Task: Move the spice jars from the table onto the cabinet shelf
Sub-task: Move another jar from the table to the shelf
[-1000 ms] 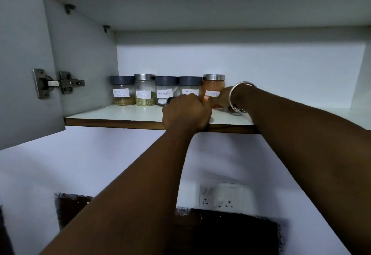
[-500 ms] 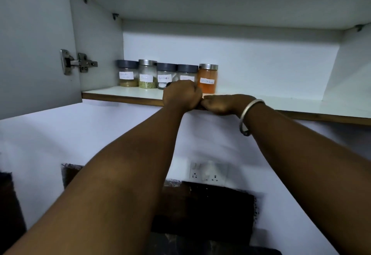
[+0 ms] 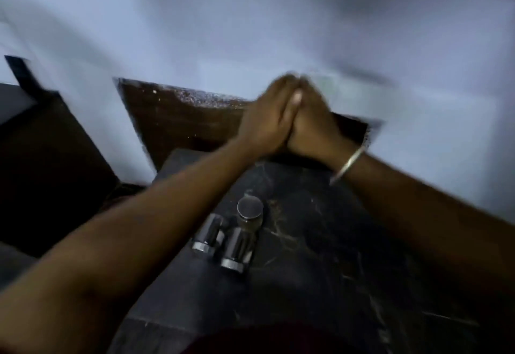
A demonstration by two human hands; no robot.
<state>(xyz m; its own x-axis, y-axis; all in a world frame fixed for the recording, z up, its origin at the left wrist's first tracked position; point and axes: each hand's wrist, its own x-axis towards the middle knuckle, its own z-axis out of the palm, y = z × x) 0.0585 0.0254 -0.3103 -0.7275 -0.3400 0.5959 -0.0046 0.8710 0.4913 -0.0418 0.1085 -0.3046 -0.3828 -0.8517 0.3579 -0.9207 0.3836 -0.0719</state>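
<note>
Three spice jars with shiny metal lids stand close together on the dark marble table (image 3: 320,242). One jar (image 3: 250,211) is upright. The second jar (image 3: 209,235) and third jar (image 3: 238,250) look tipped toward me, though the blur makes this unsure. My left hand (image 3: 264,119) and my right hand (image 3: 315,128) are pressed palm to palm with straight fingers, in the air above the table's far edge. They hold nothing. The cabinet shelf is out of view.
A white wall (image 3: 250,33) rises behind the table, with a dark brown panel (image 3: 181,119) at its foot. A dark block (image 3: 41,158) stands at the left. A metal bangle (image 3: 348,164) circles my right wrist. The whole frame is motion-blurred.
The view has swung down from the cabinet shelf to the table. Both hands left the shelf edge, dropped, and now meet palm to palm.
</note>
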